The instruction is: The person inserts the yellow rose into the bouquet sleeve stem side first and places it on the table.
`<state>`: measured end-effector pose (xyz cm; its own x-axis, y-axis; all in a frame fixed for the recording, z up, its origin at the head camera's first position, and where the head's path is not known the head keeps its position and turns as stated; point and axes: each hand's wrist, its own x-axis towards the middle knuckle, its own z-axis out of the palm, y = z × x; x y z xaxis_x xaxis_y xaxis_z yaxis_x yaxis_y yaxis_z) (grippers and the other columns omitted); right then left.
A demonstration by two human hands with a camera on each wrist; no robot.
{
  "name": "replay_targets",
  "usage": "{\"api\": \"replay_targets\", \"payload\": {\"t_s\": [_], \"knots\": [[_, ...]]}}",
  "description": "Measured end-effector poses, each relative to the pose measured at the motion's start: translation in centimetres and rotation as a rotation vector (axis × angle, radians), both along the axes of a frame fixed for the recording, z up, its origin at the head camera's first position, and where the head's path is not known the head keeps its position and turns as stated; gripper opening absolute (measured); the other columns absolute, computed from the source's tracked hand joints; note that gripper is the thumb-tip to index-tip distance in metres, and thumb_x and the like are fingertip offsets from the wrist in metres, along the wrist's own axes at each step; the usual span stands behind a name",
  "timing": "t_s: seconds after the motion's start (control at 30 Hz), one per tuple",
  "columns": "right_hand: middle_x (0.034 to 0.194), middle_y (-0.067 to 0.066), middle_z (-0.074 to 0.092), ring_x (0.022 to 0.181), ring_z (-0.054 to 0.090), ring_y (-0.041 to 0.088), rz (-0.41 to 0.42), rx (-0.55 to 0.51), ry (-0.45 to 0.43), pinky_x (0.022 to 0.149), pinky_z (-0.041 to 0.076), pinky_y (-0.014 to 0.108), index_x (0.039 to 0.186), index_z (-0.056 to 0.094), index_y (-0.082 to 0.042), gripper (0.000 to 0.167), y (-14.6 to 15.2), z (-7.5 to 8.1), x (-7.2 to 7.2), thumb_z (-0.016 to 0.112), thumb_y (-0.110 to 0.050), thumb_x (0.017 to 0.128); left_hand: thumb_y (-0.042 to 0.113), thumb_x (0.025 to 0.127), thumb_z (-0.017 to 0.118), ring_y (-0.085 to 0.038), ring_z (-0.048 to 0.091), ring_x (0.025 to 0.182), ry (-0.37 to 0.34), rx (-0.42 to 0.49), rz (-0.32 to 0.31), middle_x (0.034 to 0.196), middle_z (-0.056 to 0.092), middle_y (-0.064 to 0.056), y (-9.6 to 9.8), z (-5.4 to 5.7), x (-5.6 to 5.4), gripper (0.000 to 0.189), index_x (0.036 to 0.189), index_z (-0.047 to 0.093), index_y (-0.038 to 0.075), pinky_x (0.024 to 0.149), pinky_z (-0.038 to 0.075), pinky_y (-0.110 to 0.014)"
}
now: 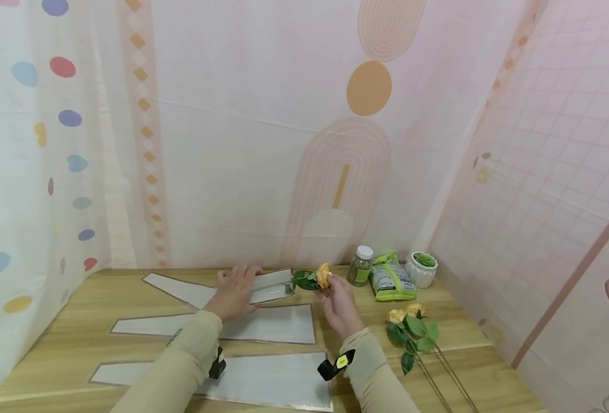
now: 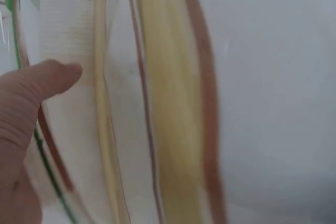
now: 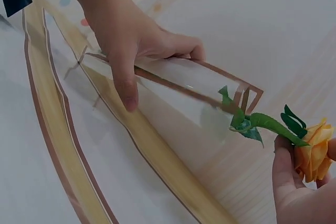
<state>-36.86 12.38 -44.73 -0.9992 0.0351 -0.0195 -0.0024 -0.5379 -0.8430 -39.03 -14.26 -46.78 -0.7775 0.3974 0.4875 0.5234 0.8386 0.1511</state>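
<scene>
My left hand [image 1: 233, 293] grips a clear, brown-edged flower sleeve [image 1: 274, 279] across its width. In the right wrist view its thumb lies along the near side and its fingers bend over the far side. My right hand [image 1: 341, 305] pinches the yellow rose [image 3: 313, 150] by its bloom, just outside the sleeve's wide mouth. Green leaves [image 3: 268, 123] sit right at that mouth, some inside it. The rose's stem runs inside the sleeve and passes under my left hand. In the left wrist view the left thumb [image 2: 50, 80] shows beside the green stem.
Two more flat sleeves [image 1: 283, 324] [image 1: 278, 376] lie nearer me on the wooden table. Other yellow roses [image 1: 404, 314] with long stems lie at right. Behind them stand a white-lidded jar [image 1: 361, 267], a green packet [image 1: 393, 278] and a small potted plant [image 1: 422, 268]. A patterned curtain [image 1: 232, 143] hangs behind.
</scene>
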Motion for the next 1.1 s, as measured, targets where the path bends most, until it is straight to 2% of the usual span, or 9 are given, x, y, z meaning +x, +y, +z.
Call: {"api": "replay_targets", "payload": {"t_s": [0.13, 0.2, 0.33, 0.43, 0.53, 0.67, 0.8, 1.0, 1.1], "knots": [[0.130, 0.015, 0.050, 0.110, 0.060, 0.016, 0.028, -0.003, -0.002, 0.093, 0.052, 0.028, 0.144, 0.033, 0.008, 0.040, 0.1, 0.1, 0.1, 0.040, -0.014, 0.110, 0.020, 0.061, 0.099, -0.033, 0.049, 0.112, 0.085, -0.056, 0.043, 0.115, 0.053, -0.011, 0.1, 0.1, -0.1, 0.081, 0.126, 0.051, 0.012, 0.096, 0.026, -0.067], [0.128, 0.015, 0.052, 0.109, 0.061, 0.016, 0.028, -0.004, -0.009, 0.092, 0.053, 0.028, 0.143, 0.033, 0.007, 0.040, 0.2, 0.1, 0.1, 0.041, -0.014, 0.110, 0.020, 0.061, 0.099, -0.033, 0.049, 0.112, 0.102, -0.073, 0.045, 0.114, 0.053, -0.010, 0.2, 0.1, -0.2, 0.080, 0.125, 0.051, 0.013, 0.095, 0.027, -0.067], [0.125, 0.013, 0.053, 0.106, 0.060, 0.016, 0.034, 0.009, -0.016, 0.097, 0.049, 0.032, 0.142, 0.036, 0.006, 0.039, 0.2, 0.0, 0.2, 0.042, -0.015, 0.110, 0.022, 0.061, 0.098, -0.031, 0.049, 0.110, 0.113, -0.089, 0.035, 0.112, 0.052, -0.008, 0.2, 0.2, -0.4, 0.078, 0.123, 0.052, 0.013, 0.094, 0.030, -0.066], [0.123, 0.011, 0.052, 0.106, 0.057, 0.018, 0.038, 0.027, -0.041, 0.102, 0.044, 0.036, 0.139, 0.035, 0.002, 0.037, 0.0, -0.2, 0.4, 0.044, -0.017, 0.110, 0.021, 0.061, 0.098, -0.030, 0.049, 0.108, 0.112, -0.103, 0.044, 0.109, 0.052, -0.007, 0.1, 0.1, -0.3, 0.075, 0.121, 0.053, 0.013, 0.092, 0.032, -0.065], [0.121, 0.009, 0.052, 0.106, 0.055, 0.018, 0.039, 0.010, -0.050, 0.102, 0.041, 0.037, 0.137, 0.034, 0.000, 0.035, -0.2, -0.4, 0.5, 0.046, -0.017, 0.109, 0.020, 0.061, 0.096, -0.029, 0.049, 0.106, 0.122, -0.114, 0.063, 0.107, 0.052, -0.006, 0.0, 0.2, -0.3, 0.073, 0.120, 0.054, 0.012, 0.091, 0.034, -0.064], [0.122, 0.009, 0.051, 0.108, 0.054, 0.016, 0.027, -0.019, -0.013, 0.096, 0.045, 0.030, 0.141, 0.033, 0.004, 0.038, 0.2, -0.6, 0.4, 0.045, -0.014, 0.109, 0.020, 0.063, 0.095, -0.029, 0.049, 0.106, 0.127, -0.107, 0.062, 0.107, 0.052, -0.006, 0.5, 0.4, -0.5, 0.072, 0.121, 0.054, 0.012, 0.092, 0.033, -0.064], [0.123, 0.011, 0.051, 0.108, 0.055, 0.016, 0.013, -0.029, -0.014, 0.093, 0.048, 0.027, 0.141, 0.033, 0.004, 0.039, 0.2, -0.7, 0.4, 0.046, -0.012, 0.108, 0.020, 0.063, 0.096, -0.029, 0.048, 0.107, 0.150, -0.106, 0.065, 0.109, 0.051, -0.006, 0.9, 0.3, -0.5, 0.071, 0.121, 0.054, 0.012, 0.093, 0.031, -0.064], [0.120, 0.012, 0.050, 0.103, 0.056, 0.016, 0.027, -0.032, -0.008, 0.090, 0.050, 0.027, 0.129, 0.038, 0.003, 0.023, -0.5, -0.9, 0.3, 0.043, -0.007, 0.108, 0.017, 0.059, 0.098, -0.030, 0.048, 0.105, 0.189, -0.104, 0.071, 0.106, 0.051, -0.008, 0.5, 0.0, -0.3, 0.073, 0.118, 0.055, 0.010, 0.093, 0.030, -0.065], [0.123, 0.014, 0.048, 0.105, 0.055, 0.016, 0.018, -0.043, -0.014, 0.095, 0.048, 0.029, 0.126, 0.039, 0.002, 0.019, -0.4, -0.9, 0.0, 0.041, -0.006, 0.109, 0.016, 0.060, 0.098, -0.030, 0.049, 0.104, 0.195, -0.104, 0.074, 0.106, 0.051, -0.008, 0.6, -0.1, -0.3, 0.072, 0.118, 0.055, 0.010, 0.093, 0.030, -0.065]]}}
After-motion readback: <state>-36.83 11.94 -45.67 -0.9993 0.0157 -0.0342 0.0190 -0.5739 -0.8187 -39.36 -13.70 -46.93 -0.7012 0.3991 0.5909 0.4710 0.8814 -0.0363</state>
